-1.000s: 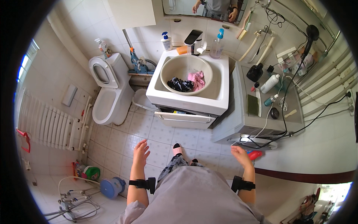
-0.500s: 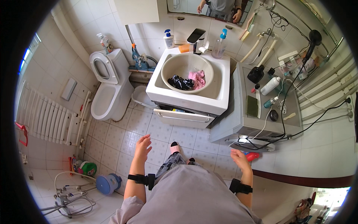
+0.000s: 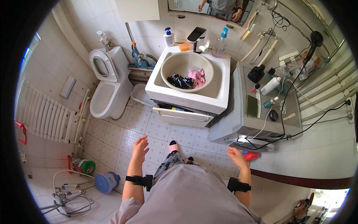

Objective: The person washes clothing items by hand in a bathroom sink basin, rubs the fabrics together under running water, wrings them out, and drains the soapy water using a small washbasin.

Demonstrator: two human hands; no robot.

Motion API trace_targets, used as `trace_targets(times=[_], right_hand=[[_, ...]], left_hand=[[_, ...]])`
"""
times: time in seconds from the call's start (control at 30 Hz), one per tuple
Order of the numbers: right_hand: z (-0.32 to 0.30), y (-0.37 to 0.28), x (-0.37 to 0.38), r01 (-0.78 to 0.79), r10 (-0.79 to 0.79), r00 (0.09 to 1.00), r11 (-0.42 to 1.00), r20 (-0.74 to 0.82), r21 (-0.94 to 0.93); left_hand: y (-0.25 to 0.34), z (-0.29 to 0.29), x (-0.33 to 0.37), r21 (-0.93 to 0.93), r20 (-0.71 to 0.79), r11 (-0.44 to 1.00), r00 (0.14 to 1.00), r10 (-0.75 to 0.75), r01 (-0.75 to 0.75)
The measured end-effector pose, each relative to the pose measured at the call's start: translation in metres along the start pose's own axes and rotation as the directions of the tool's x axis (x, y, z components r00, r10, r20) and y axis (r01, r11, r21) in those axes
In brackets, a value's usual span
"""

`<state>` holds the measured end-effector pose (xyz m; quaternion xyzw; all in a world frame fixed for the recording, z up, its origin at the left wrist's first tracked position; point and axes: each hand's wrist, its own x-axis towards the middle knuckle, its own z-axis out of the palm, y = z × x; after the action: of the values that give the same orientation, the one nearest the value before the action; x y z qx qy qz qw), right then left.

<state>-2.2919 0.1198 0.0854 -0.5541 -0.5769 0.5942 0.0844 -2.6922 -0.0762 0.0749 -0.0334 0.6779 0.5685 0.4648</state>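
My left hand (image 3: 140, 148) hangs over the tiled floor with its fingers apart and nothing in it. My right hand (image 3: 237, 156) is likewise open and bare, near the front of the washing machine (image 3: 238, 112). Both hands are well away from the white sink (image 3: 222, 89). In that sink sits a beige basin (image 3: 168, 65). Black patterned cloth (image 3: 180, 81) and pink cloth (image 3: 197, 77) lie in the basin. Water seems to run into it from the dark-topped faucet (image 3: 197, 35).
A partly pulled-out drawer (image 3: 182, 116) juts below the sink. Left of it stand a plastic tub (image 3: 138, 96) and a toilet (image 3: 103, 99). Bottles and cables cover the washing machine top. A blue bucket (image 3: 106, 183) and hoses (image 3: 71, 198) lie at lower left.
Both hands stay open and empty, with only a slight shift. The view has moved a little; the cloths and basin stay in place.
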Motion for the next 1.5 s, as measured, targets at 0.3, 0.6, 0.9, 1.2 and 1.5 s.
trace_targets(times=[0.3, 0.6, 0.9, 1.2, 1.5], right_hand=[[-0.002, 0.000, -0.003, 0.001, -0.001, 1.000, 1.000, 0.004, -0.025], [0.003, -0.007, -0.004, -0.003, 0.003, 1.000, 0.999, 0.006, -0.041], [0.008, -0.011, -0.002, 0.004, -0.003, 1.000, 0.999, 0.024, -0.046], [0.010, -0.003, 0.003, -0.005, 0.006, 1.000, 0.999, 0.026, -0.043], [0.013, -0.009, 0.002, -0.021, 0.022, 0.999, 0.999, 0.036, -0.044]], left_hand=[[0.002, 0.005, 0.002, 0.020, 0.009, 1.000, 1.000, -0.008, 0.008], [0.003, 0.006, 0.000, 0.047, 0.013, 0.999, 1.000, -0.015, 0.014], [0.003, 0.002, 0.001, 0.052, 0.004, 0.999, 1.000, -0.014, 0.014], [0.005, 0.003, 0.002, 0.047, 0.004, 0.999, 1.000, -0.018, 0.017], [0.008, 0.004, 0.002, 0.047, 0.010, 0.999, 1.000, -0.016, 0.016]])
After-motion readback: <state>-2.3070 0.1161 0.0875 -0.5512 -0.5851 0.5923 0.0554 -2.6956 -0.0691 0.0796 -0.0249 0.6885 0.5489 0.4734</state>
